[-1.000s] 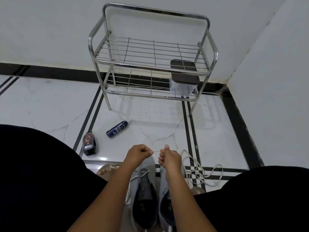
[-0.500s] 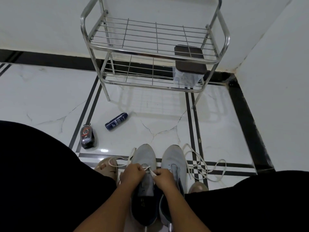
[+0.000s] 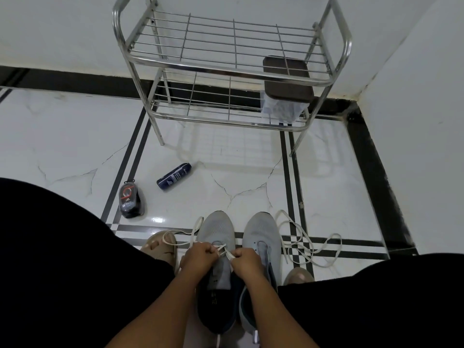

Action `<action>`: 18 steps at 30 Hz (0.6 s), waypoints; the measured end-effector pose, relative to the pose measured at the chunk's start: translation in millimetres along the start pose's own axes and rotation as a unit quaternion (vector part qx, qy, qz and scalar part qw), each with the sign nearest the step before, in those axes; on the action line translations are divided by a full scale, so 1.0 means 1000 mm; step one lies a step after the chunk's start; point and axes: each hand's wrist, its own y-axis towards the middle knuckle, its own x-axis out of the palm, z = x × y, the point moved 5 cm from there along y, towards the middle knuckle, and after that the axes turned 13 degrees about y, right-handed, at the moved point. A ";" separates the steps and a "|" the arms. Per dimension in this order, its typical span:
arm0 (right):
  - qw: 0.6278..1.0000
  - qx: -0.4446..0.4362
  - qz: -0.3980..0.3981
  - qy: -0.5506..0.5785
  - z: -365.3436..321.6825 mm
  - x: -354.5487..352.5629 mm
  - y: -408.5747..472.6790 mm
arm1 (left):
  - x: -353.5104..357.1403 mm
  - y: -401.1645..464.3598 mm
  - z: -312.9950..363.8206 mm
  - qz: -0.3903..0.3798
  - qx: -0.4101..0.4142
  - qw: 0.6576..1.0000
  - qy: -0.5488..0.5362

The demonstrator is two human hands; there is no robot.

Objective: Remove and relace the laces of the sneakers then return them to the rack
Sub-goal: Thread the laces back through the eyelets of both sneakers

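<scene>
A corner of a white tiled floor (image 3: 75, 136) is seen from above, closed in by a wall at the back and a second wall on the right. A metal rack (image 3: 233, 71) is stood against the back wall, and bare floor lies open between its legs and the shoes. The lower corners of the view are filled by dark-clothed knees.

Two grey sneakers are set side by side, toes towards the rack, between two sandalled feet. Two white laces are counted. One lace (image 3: 222, 250) is threaded through the front eyelets of the left sneaker (image 3: 216, 232), with its slack looped out to the left over the left foot (image 3: 160, 246). The loose lace (image 3: 310, 243) is strewn in coils on the floor just right of the right sneaker (image 3: 262, 234), which shows bare eyelets. Two tiers are seen on the rack, and one dark-lidded box (image 3: 287, 80) is kept on the lower tier at the right. One blue can (image 3: 174, 176) and one dark bottle (image 3: 130, 200) are left lying on the floor to the left.

Both hands are held directly over the left sneaker. The left hand (image 3: 199, 259) and the right hand (image 3: 247, 262) are each closed, and an end of the threaded lace is pinched in each
</scene>
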 end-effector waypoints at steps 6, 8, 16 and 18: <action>1.000 0.006 -0.008 0.003 -0.001 0.001 -0.001 | -0.005 -0.011 0.008 0.008 0.016 1.000 -0.004; 1.000 0.010 -0.008 0.008 -0.002 0.002 -0.002 | -0.005 -0.012 0.009 0.005 0.022 1.000 0.006; 0.999 0.026 -0.005 0.035 0.000 0.002 -0.003 | -0.010 -0.021 0.027 0.062 0.015 0.991 0.116; 0.996 0.044 -0.008 0.080 0.000 0.004 0.000 | -0.010 -0.021 0.032 0.093 0.030 0.984 0.148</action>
